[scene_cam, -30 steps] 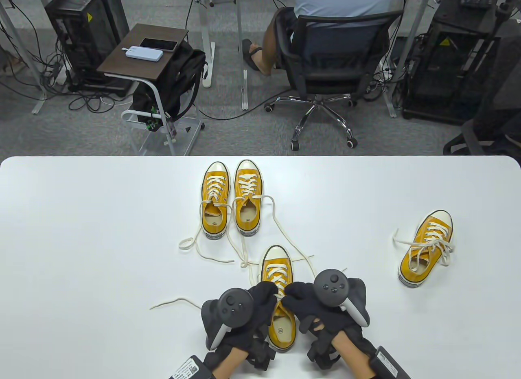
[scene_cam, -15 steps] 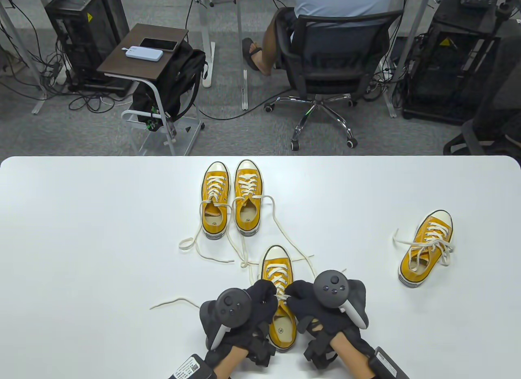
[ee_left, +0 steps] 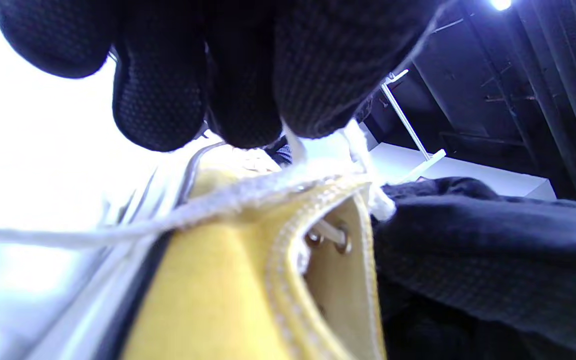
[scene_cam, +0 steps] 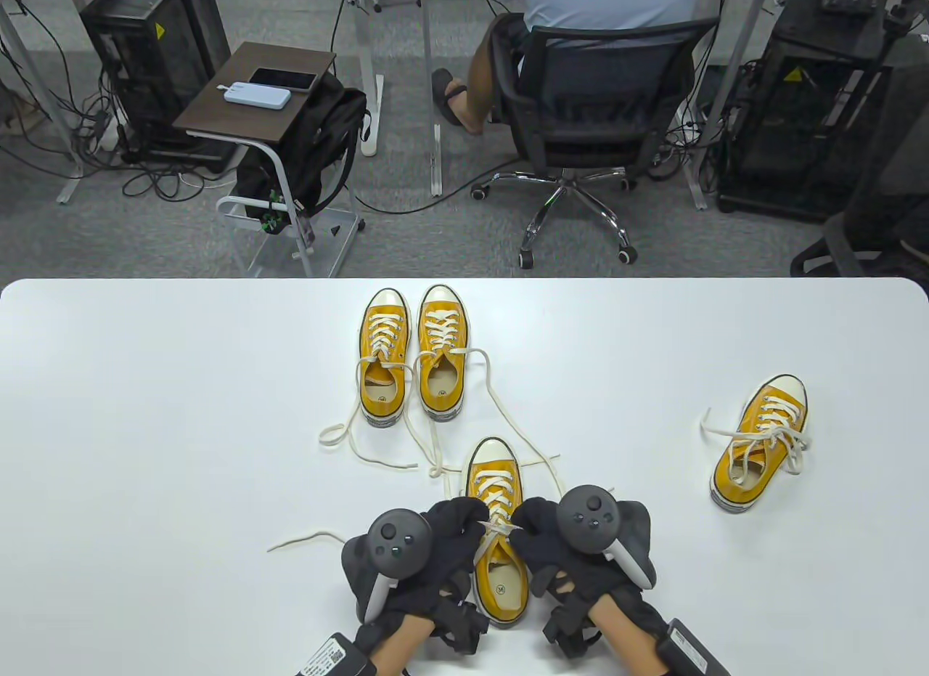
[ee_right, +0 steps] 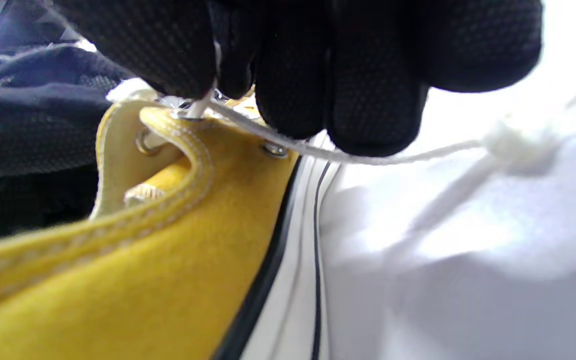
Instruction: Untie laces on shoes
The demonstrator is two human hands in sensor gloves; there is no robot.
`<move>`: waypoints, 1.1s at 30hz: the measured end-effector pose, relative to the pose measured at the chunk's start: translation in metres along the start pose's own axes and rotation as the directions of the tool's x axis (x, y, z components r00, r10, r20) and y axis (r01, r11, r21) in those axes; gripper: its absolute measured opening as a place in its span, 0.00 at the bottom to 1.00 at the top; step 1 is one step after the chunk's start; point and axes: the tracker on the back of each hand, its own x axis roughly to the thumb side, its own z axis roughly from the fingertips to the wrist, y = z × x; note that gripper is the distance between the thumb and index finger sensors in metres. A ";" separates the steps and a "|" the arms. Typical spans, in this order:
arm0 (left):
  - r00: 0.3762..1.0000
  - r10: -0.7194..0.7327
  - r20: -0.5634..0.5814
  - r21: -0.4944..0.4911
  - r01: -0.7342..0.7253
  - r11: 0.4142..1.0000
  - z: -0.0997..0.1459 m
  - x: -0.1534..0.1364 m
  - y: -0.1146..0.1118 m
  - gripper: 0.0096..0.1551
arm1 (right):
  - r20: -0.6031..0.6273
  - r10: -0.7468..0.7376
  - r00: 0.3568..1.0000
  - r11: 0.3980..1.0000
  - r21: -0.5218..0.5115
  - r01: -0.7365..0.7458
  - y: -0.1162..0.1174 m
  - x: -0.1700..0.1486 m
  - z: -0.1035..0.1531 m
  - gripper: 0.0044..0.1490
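A yellow sneaker (scene_cam: 498, 552) with white laces stands near the table's front edge, toe pointing away. Both gloved hands meet over its top eyelets. My left hand (scene_cam: 464, 523) pinches the lace (ee_left: 318, 150) at the shoe's left side, seen close in the left wrist view above the yellow collar (ee_left: 248, 280). My right hand (scene_cam: 526, 523) pinches the lace (ee_right: 203, 107) on the right side, with a strand running out past the eyelet (ee_right: 274, 149). A loose lace end (scene_cam: 305, 539) trails left on the table.
A pair of yellow sneakers (scene_cam: 414, 353) with loose laces stands at the table's middle back. Another yellow sneaker (scene_cam: 758, 444), laces still bowed, lies at the right. Beyond the table edge a person sits in an office chair (scene_cam: 580, 124).
My left hand has shifted left and slightly toward me, drawing the lace sideways. My right hand has stayed nearly still at the shoe's top eyelets.
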 end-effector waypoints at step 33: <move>1.000 0.003 0.005 0.069 -0.003 0.998 -0.001 -0.003 0.002 0.21 | 0.056 0.097 0.994 0.978 -0.192 -0.085 -0.005 0.002 0.001 0.26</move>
